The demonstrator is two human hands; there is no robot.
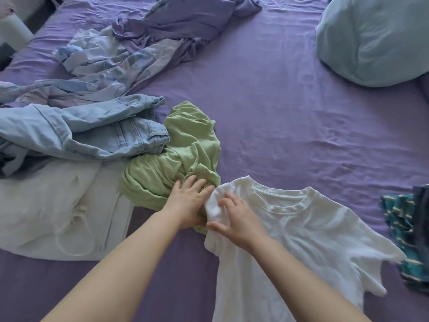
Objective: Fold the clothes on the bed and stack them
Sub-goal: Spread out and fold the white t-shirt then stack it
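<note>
White tee getting its sleeve sorted, lower middle of the frame

The white t-shirt (290, 231) lies flat at lower right on the bed (278, 101). The right hand (236, 219) pinches its bunched sleeve, and the left hand (189, 203) lies with straight fingers on the green shirt (171, 159) just beside it. Risk imo: pulling that sleeve could snag the green one and skew the tee. Jeans (81, 131) wait at left, unfolded. No baskets or bins in sight.
</note>
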